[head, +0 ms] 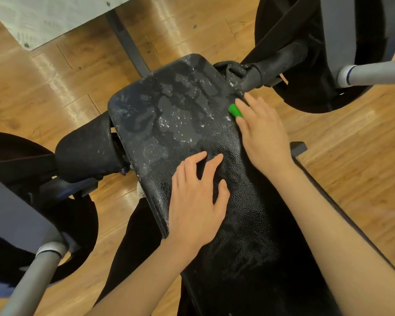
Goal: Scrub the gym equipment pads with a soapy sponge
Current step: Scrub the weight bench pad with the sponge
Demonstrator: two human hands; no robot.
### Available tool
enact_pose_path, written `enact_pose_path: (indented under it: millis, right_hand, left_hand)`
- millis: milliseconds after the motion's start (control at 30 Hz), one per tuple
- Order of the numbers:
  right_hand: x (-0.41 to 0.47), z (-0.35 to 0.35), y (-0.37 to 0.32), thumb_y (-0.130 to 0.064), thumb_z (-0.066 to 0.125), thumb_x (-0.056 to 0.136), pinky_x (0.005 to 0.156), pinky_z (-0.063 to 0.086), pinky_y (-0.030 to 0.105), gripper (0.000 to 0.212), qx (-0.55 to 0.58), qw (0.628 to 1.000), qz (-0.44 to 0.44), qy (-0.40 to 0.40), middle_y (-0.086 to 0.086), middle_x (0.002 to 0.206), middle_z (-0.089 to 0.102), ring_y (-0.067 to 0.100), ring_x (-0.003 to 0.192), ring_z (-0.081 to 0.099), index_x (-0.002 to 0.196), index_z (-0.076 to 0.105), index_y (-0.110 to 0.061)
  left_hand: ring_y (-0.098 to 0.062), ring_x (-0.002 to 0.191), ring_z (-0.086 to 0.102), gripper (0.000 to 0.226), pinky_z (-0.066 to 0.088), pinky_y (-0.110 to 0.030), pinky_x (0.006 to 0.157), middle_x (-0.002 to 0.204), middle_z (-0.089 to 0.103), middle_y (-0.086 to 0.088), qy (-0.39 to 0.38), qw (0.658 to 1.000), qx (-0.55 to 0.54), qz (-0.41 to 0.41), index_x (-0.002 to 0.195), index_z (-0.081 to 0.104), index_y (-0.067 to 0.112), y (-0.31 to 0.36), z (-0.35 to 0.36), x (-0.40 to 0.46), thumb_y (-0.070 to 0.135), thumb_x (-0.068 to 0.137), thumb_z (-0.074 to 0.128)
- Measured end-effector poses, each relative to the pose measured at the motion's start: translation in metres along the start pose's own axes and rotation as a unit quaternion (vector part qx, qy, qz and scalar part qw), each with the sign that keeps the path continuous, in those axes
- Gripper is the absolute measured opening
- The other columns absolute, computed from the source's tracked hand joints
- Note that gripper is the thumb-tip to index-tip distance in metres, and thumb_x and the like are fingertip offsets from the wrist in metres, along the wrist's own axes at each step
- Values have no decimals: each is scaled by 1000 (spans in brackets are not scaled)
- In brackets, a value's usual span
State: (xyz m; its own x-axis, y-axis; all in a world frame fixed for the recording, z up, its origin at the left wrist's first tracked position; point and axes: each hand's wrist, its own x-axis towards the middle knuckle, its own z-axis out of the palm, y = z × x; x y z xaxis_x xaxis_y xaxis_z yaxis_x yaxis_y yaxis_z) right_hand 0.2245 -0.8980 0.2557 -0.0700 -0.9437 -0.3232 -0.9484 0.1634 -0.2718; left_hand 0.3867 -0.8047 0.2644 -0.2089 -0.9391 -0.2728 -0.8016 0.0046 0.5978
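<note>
A black textured bench pad (173, 115) runs from the frame's middle toward the bottom right, and its far half is wet with soapy foam. My left hand (196, 197) rests flat on the pad's near left part, fingers spread and straight. At the pad's right edge, my right hand (262, 131) covers a green sponge (235, 110); only a small green corner shows between the fingers. The fingers curve over the sponge and press it against the pad's side.
Black foam rollers flank the pad at left (87, 151) and upper right (281, 60). Large black weight plates (328, 53) on a grey bar (379, 74) sit at right, others at the lower left. A wooden floor (55, 87) lies below, a pale mat (43, 17) at the top left.
</note>
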Motion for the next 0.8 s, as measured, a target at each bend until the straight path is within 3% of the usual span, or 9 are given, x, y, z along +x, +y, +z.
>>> enact_pose_path:
  millis: [100, 300, 500, 667, 800]
  right_hand:
    - [-36, 1, 3, -24, 40, 104, 118, 14, 44, 42, -60, 998, 8, 37, 3, 153, 36, 25, 145, 24, 144, 43, -16]
    - [31, 15, -11, -24, 33, 105, 119, 14, 47, 44, -71, 997, -13, -5, 5, 157, 29, 27, 146, 19, 148, 35, -16]
    - [-46, 6, 3, -24, 38, 103, 117, 20, 50, 41, -114, 991, -64, 17, 6, 152, 39, 28, 144, 26, 142, 46, -14]
    - [24, 19, -22, -23, 35, 105, 117, 12, 56, 41, -96, 995, -28, -6, 3, 155, 33, 25, 147, 18, 145, 40, -17]
    - [-33, 13, -18, -20, 43, 101, 114, 11, 59, 43, -86, 995, -41, 28, 2, 154, 35, 24, 147, 20, 144, 44, -19]
  left_hand:
    - [-17, 126, 37, 47, 37, -39, 107, 138, 41, -3, 2, 1000, 0, -1, 142, 47, 26, 0, 0, -1, 39, 98, 39]
    - [-17, 124, 37, 47, 38, -39, 107, 137, 42, -3, 7, 1000, -1, 0, 142, 47, 26, 0, 2, 0, 39, 98, 40]
    - [-17, 125, 37, 47, 38, -39, 107, 137, 42, -3, 3, 1000, -4, -1, 142, 48, 26, -1, 0, 0, 39, 97, 40]
    - [-18, 129, 37, 48, 36, -42, 111, 140, 42, -4, -10, 1000, -23, 14, 143, 48, 22, -4, -5, 0, 38, 98, 39]
    - [-21, 136, 35, 47, 28, -39, 115, 143, 42, -4, -5, 1000, -2, 14, 142, 49, 21, -22, -13, -7, 37, 98, 39]
